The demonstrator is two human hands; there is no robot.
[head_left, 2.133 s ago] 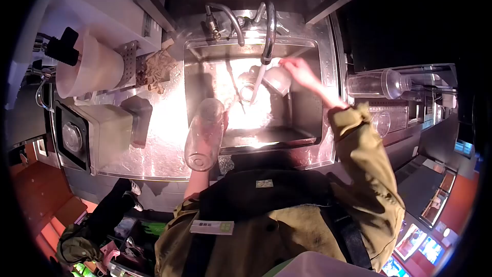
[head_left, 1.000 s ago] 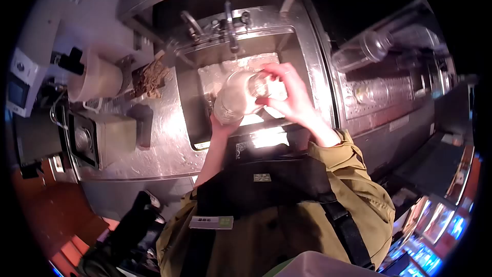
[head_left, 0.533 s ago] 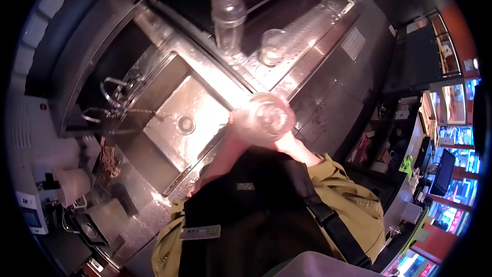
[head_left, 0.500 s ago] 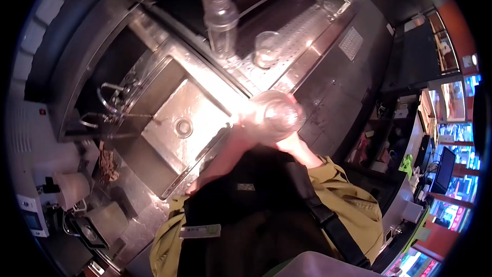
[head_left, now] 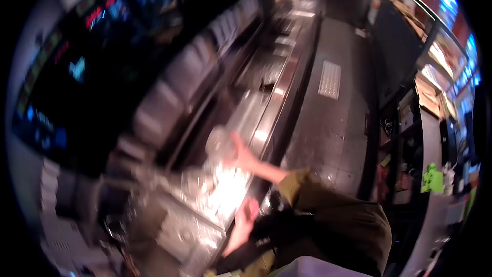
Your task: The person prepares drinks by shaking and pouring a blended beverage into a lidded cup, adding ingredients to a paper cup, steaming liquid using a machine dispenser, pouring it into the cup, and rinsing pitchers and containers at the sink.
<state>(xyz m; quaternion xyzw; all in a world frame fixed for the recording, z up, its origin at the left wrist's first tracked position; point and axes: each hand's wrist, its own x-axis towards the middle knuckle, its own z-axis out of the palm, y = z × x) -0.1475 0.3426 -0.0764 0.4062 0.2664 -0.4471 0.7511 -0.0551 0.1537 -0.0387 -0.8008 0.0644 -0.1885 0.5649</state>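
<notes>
My right hand (head_left: 242, 155) reaches out over the metal counter, its fingers curved round the side of a clear container (head_left: 217, 142). Motion blur hides the container's exact shape. Closer to my body, my left hand (head_left: 248, 211) is held near the counter's edge with its fingers curled in and nothing visible in them. Another clear vessel (head_left: 195, 180), also smeared, stands on the brightly lit counter, nearer the sink (head_left: 187, 233) than the one at my right hand.
A long steel counter (head_left: 269, 118) runs away from me, with a row of pale blocky shapes (head_left: 159, 105) along its far side. Dark floor (head_left: 320, 138) with a light grate (head_left: 329, 79) lies to the right. Shelves and a bright green object (head_left: 432, 178) are beyond it.
My view has swung so the sink sits lower and the counter stretches ahead. My hands, earlier together round a clear vessel, are now apart; the right has moved out over the counter.
</notes>
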